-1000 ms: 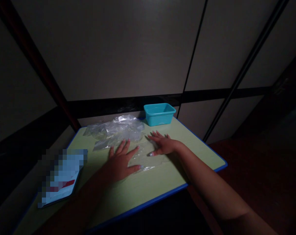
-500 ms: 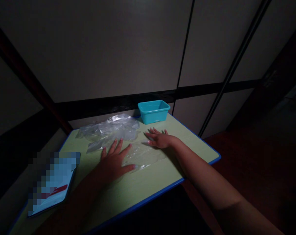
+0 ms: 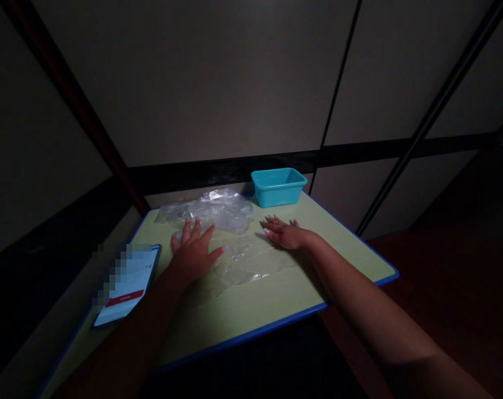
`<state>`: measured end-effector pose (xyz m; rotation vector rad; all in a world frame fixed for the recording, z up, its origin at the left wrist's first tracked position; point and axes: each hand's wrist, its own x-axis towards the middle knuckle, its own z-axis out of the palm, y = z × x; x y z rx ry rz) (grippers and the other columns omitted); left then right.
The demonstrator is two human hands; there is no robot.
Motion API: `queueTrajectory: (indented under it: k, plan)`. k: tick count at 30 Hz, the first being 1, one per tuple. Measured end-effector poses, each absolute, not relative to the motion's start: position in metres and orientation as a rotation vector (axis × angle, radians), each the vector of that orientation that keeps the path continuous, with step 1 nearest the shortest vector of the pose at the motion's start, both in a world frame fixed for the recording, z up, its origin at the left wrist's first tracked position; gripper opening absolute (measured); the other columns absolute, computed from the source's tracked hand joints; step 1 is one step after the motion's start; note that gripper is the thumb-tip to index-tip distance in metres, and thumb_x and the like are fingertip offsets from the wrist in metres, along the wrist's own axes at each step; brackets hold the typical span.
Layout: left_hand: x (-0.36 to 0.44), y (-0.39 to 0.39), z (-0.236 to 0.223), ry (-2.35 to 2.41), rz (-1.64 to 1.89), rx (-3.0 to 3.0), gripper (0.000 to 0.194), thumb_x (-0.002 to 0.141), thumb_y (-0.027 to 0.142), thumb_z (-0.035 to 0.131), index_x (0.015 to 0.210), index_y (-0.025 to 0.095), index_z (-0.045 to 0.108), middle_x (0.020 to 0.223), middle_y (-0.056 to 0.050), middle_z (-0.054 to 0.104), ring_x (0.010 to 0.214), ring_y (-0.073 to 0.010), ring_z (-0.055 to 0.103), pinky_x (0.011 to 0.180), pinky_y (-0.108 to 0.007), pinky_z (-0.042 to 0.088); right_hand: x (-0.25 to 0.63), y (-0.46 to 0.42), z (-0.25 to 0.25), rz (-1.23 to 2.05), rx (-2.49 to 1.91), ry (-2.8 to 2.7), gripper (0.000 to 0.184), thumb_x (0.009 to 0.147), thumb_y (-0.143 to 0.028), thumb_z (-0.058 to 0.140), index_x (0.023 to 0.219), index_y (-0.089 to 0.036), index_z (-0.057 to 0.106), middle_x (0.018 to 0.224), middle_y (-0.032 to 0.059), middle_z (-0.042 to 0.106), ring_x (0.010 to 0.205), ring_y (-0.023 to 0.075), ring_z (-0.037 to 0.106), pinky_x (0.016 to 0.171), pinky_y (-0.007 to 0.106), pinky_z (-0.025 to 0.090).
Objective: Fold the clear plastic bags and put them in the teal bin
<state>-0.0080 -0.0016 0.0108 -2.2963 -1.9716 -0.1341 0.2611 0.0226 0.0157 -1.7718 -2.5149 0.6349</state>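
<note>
Clear plastic sheet (image 3: 251,261) is lying flat on the desk (image 3: 351,257), long axis running side to side, with left hand (image 3: 192,256) and right hand (image 3: 286,234) both spread open, grabbing nothing, and the right one sitting closer.

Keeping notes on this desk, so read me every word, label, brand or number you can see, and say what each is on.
Smartphone screen: pixelated, with a red bar; nothing readable.
Teal plastic tub: no text visible.
Flat clear plastic film: no text visible.
Crumpled clear plastic: no text visible.
</note>
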Motion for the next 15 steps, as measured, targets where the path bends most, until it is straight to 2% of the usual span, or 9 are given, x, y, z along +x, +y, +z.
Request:
queueTrajectory:
  k: [4, 7, 9, 12, 15]
  plan:
    - [-0.013, -0.001, 0.009, -1.977, -0.086, -2.271, 0.062, 0.081, 0.058, 0.039, 0.136, 0.03, 0.037, 0.149, -0.013, 0.017, 0.136, -0.0383, 0.002, 0.097, -0.066, 0.015, 0.262, 0.023, 0.014, 0.646, -1.775, -2.52, 0.065, 0.086, -0.062, 0.018, 0.143, -0.03, 0.015, 0.151, 0.0032, 0.001, 0.137, 0.0276, -0.002, 0.1, 0.066, 0.002]
    - [-0.014, -0.002, 0.011, -1.961, -0.079, -2.257, 0.06, 0.081, 0.057, 0.04, 0.134, 0.029, 0.04, 0.148, -0.012, 0.021, 0.136, -0.0381, 0.004, 0.098, -0.063, 0.017, 0.262, 0.025, 0.011, 0.57, -1.698, -2.481, 0.07, 0.083, -0.064, 0.032, 0.143, -0.028, 0.021, 0.151, 0.0057, 0.007, 0.137, 0.0305, 0.005, 0.1, 0.065, 0.005]
    - [-0.013, -0.002, 0.013, -1.952, -0.121, -2.228, 0.06, 0.081, 0.056, 0.04, 0.134, 0.027, 0.041, 0.148, -0.013, 0.022, 0.136, -0.0375, 0.007, 0.099, -0.061, 0.019, 0.263, 0.03, 0.008, 0.46, -1.603, -2.373, 0.07, 0.081, -0.06, 0.042, 0.14, -0.024, 0.029, 0.148, 0.0088, 0.021, 0.134, 0.0299, 0.02, 0.103, 0.059, 0.014]
    - [-0.013, 0.001, 0.014, -1.937, -0.199, -2.178, 0.055, 0.082, 0.053, 0.043, 0.128, 0.023, 0.047, 0.146, -0.013, 0.028, 0.135, -0.0363, 0.013, 0.1, -0.055, 0.023, 0.266, 0.041, 0.001, 0.272, -1.495, -2.18, 0.053, 0.08, -0.045, 0.055, 0.126, -0.018, 0.049, 0.129, 0.0121, 0.049, 0.118, 0.0246, 0.045, 0.099, 0.041, 0.034]
    - [-0.016, 0.006, 0.012, -1.957, -0.257, -2.156, 0.044, 0.082, 0.048, 0.047, 0.117, 0.023, 0.055, 0.142, -0.012, 0.035, 0.133, -0.0358, 0.02, 0.099, -0.051, 0.027, 0.271, 0.052, -0.005, 0.149, -1.539, -2.074, 0.033, 0.078, -0.034, 0.061, 0.105, -0.017, 0.062, 0.108, 0.0112, 0.061, 0.103, 0.0219, 0.054, 0.088, 0.033, 0.041]
